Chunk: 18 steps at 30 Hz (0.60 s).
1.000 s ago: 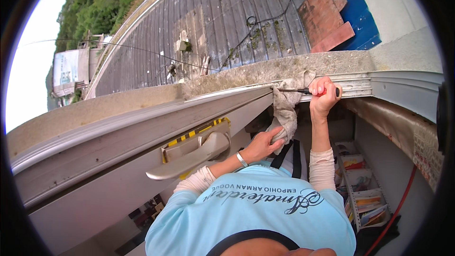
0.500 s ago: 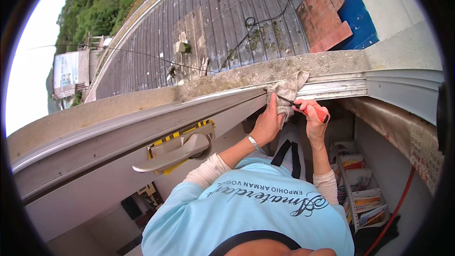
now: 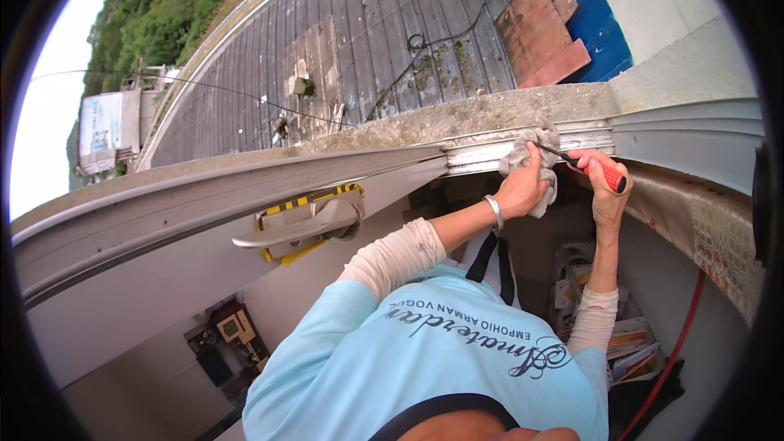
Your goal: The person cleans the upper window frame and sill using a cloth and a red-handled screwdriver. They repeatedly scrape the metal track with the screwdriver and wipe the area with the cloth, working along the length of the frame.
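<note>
My left hand (image 3: 523,189) is closed on a grey-beige rag (image 3: 545,188), bunched over the white window track (image 3: 482,153). A screwdriver (image 3: 603,175) with a red and black handle sits in my right hand (image 3: 608,200), its fingers wrapped round the handle. Its dark shaft points left, toward the rag and the fingers of my left hand. The tip is at the rag; whether it presses into the cloth or the track beneath I cannot tell.
The sliding window sash (image 3: 245,188) with a handle (image 3: 310,224) lies left of my hands. Past the concrete sill (image 3: 506,114) is a corrugated roof (image 3: 392,24) with red boards (image 3: 535,28). Low on the right are a shelf of papers (image 3: 629,343) and a red cord (image 3: 682,335).
Both hands have moved right along the track, carrying the rag and the screwdriver. More of the white track now shows between the sash and the rag.
</note>
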Each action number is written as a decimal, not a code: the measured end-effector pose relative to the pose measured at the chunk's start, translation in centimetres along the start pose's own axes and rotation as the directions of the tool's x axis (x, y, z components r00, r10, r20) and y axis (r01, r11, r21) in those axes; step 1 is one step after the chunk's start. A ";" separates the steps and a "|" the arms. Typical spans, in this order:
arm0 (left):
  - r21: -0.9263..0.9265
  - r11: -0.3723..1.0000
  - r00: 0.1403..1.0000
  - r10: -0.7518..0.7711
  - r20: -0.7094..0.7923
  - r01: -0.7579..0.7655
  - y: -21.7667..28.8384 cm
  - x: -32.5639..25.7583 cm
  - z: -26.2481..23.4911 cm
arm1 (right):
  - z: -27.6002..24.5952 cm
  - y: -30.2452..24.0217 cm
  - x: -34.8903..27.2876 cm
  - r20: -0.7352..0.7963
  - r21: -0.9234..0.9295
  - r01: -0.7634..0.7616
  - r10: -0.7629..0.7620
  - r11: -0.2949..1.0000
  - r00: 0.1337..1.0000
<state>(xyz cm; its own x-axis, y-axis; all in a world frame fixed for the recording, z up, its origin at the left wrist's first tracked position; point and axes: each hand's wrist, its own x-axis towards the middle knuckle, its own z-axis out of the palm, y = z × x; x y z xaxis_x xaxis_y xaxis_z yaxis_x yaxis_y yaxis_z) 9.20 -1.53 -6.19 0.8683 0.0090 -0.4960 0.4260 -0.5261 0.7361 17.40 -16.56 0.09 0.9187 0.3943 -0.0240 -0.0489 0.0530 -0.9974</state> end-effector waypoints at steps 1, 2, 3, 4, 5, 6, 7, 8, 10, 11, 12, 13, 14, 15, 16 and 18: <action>-0.036 0.986 0.985 0.159 -0.071 -0.162 -0.4 0.7 0.3 | 0.0 -0.4 -0.3 -0.013 -0.064 0.010 -0.011 0.998 1.000; -0.009 0.988 0.988 0.154 -0.027 -0.155 -0.7 1.1 0.0 | 0.0 -0.7 -0.6 -0.021 -0.128 0.021 -0.024 0.992 0.999; 0.086 0.985 0.988 0.151 -0.028 -0.148 -0.2 0.7 -0.5 | 0.0 -0.7 -0.8 -0.041 -0.191 0.026 -0.035 0.981 0.999; 0.180 0.974 0.989 0.147 -0.032 -0.139 0.1 0.1 -1.1 | 0.3 -0.3 -0.9 -0.020 -0.168 0.052 -0.057 0.984 0.998; 0.280 0.952 0.990 0.136 -0.030 -0.122 -0.1 -0.8 -1.5 | 0.7 -0.3 -1.1 -0.013 -0.076 0.038 -0.039 0.996 0.999; 0.380 0.919 0.992 0.125 -0.030 -0.105 -0.4 -1.8 -1.9 | 1.3 -0.2 -1.2 -0.006 0.018 0.025 -0.025 1.000 1.000; 0.478 0.874 0.993 0.114 -0.031 -0.085 -1.0 -2.8 -2.1 | 1.8 0.6 -1.4 -0.013 0.168 0.001 0.001 0.986 1.000; 0.564 0.818 0.972 0.211 -0.108 -0.115 -2.9 -3.8 -1.7 | 2.4 1.8 -1.7 -0.015 0.314 -0.022 0.029 0.949 0.999; 0.647 0.761 0.971 0.188 -0.147 -0.049 -4.4 -6.1 -3.5 | 5.5 2.7 -2.1 0.051 0.381 -0.106 0.093 0.918 0.994; 0.664 0.747 0.974 0.129 -0.186 0.027 -5.4 -7.3 -4.3 | 7.2 3.6 -2.3 0.119 0.380 -0.123 0.083 0.917 0.989; 0.685 0.722 0.984 0.033 -0.173 0.096 -6.5 -8.2 -5.2 | 9.3 4.4 -2.5 0.139 0.425 -0.190 0.144 0.885 0.980; 0.696 0.712 0.968 0.098 -0.229 0.093 -7.8 -9.0 -6.0 | 10.7 5.0 -2.6 0.148 0.444 -0.172 0.117 0.880 0.982; 0.712 0.702 0.913 0.286 -0.291 0.007 -8.9 -9.8 -6.0 | 11.1 4.2 -2.6 0.142 0.397 -0.156 0.107 0.905 0.984; 0.671 0.741 0.933 0.233 -0.274 0.011 -9.1 -9.9 -5.5 | 10.9 4.4 -2.7 0.140 0.375 -0.137 0.090 0.917 0.986; 0.570 0.821 0.959 0.143 -0.245 0.023 -8.1 -9.3 -5.6 | 10.4 4.1 -2.9 0.143 0.298 -0.119 0.079 0.947 0.987; 0.352 0.932 0.989 -0.036 -0.143 0.084 -5.9 -8.1 -5.6 | 8.7 2.6 -3.5 0.102 0.072 0.010 -0.017 0.997 0.995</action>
<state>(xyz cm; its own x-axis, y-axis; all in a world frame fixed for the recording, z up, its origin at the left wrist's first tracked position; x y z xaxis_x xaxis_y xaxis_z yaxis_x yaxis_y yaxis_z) 1.09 6.28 -3.95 0.8798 0.1490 -0.4513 0.3809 -0.7890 0.4821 10.63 -9.81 -1.83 0.8745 0.4850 -0.0001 -0.0681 0.1226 -0.9901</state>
